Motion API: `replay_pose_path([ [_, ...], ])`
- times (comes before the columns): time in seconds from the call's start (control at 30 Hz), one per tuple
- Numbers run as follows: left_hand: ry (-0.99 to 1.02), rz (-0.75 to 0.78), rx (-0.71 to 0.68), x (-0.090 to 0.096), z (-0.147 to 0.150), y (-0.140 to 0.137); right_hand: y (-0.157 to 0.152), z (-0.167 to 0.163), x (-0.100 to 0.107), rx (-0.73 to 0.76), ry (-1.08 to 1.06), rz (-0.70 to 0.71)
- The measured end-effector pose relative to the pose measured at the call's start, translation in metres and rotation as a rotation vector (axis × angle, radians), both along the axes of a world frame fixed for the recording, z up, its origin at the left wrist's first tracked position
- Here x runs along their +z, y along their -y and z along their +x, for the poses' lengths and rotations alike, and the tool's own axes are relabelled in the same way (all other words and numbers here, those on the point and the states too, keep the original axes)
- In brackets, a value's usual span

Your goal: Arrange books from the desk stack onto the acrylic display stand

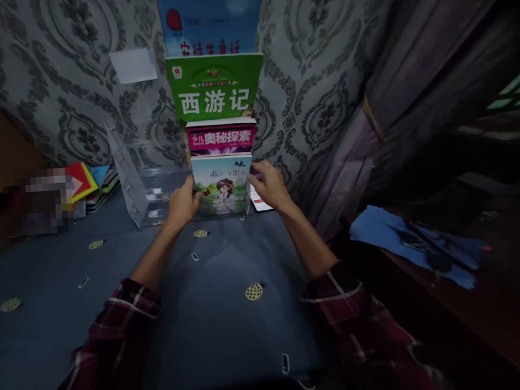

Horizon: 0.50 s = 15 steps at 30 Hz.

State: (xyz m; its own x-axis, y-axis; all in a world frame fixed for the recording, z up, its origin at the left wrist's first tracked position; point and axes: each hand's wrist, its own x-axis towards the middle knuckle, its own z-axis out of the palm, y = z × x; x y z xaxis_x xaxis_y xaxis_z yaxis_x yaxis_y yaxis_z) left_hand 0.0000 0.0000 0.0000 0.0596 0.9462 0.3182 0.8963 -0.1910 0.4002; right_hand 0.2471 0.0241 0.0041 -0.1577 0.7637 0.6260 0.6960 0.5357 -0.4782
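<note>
Book held at both side edges, near tier of the rack

Left hand and right hand flank it, thumbs and fingers closed on opposite edges, probably to keep it level; how firmly, I cannot tell. It stands at the clear rack's right side. Farther back and higher come the pink book, green book and blue book, stepped, it seems, so each title shows. Its cover is pale blue above, green below, with a dark title and a brown-haired drawn figure.
</note>
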Motion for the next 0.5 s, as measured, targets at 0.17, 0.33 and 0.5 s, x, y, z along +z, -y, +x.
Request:
replay_pose_path([
  [0.17,0.026,0.008,-0.017,0.0003,0.0006,0.0016,-0.0004,0.0005,-0.0005,-0.005,-0.008,-0.005],
  [0.33,0.027,-0.004,-0.020,0.0003,0.0002,0.0010,-0.0011,0.0004,-0.0008,-0.003,0.002,-0.001],
  [0.5,-0.003,-0.003,-0.023,0.0017,-0.0005,0.0016,-0.0008,0.0006,-0.0006,-0.007,-0.010,-0.008],
])
